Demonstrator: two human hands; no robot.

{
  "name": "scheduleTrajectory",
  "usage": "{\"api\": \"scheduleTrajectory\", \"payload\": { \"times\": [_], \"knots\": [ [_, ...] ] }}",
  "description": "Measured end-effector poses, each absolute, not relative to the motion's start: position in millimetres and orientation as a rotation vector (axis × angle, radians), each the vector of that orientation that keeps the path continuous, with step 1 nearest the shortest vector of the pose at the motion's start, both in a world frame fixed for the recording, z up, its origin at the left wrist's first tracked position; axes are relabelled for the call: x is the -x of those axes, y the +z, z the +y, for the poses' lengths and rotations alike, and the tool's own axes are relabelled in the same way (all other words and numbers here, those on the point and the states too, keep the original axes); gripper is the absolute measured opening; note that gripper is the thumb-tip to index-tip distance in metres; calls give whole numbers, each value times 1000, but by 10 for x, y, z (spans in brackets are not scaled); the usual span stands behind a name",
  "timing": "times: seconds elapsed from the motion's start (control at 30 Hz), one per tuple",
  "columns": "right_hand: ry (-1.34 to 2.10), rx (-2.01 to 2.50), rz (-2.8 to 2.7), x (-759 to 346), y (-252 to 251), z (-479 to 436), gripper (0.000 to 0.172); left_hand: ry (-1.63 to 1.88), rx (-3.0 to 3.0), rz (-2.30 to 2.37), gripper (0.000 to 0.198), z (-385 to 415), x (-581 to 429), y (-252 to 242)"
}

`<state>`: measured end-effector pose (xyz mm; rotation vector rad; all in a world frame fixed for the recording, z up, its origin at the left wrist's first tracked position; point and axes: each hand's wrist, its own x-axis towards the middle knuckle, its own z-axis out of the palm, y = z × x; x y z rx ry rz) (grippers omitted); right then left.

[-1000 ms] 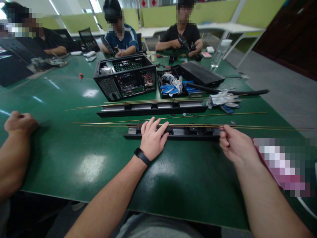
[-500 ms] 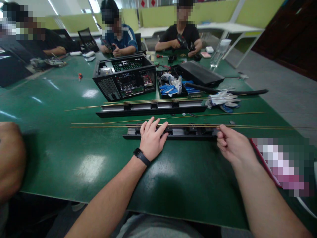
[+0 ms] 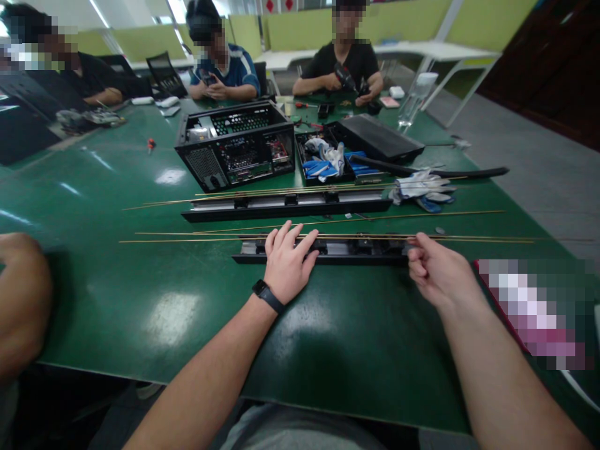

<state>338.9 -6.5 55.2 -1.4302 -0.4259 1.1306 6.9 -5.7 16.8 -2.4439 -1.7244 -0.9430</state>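
Note:
My left hand [image 3: 287,262], with a black watch on its wrist, lies flat with spread fingers on a long black rail [image 3: 356,251] near the table's front. At the rail's right end my right hand [image 3: 438,272] is closed in a pinch on a thin brass rod [image 3: 187,240] that runs left and right across the rail. A second long brass rod [image 3: 469,236] lies right beside it. Another black rail [image 3: 285,206] lies farther back with more brass rods along it.
On the green table [image 3: 140,300] stand an open black computer case [image 3: 237,147], a black tray of blue-and-white gloves [image 3: 328,161], loose gloves [image 3: 422,187] and a black hose [image 3: 450,172]. Another person's arm [image 3: 21,300] rests at the left. Three people sit opposite.
The rod pinched in my right hand has slid left, its left end now farther out. My right hand shifted slightly left. The arm at the left drew back toward the table's edge.

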Motion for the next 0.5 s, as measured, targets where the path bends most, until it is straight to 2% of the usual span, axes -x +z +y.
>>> {"api": "scheduleTrajectory", "payload": {
  "times": [0.1,0.3,0.5],
  "knots": [
    [1067,1424,-381,-3393,575,-64,37,-941,2443,-1724,47,-58,-70,168],
    [1192,1419,-485,-3410,555,-78,39,-946,2444,-1724,47,-58,-66,165],
    [1104,1403,-413,-3483,508,-49,38,-939,2438,-1704,47,-54,-65,153]
  ]
}}
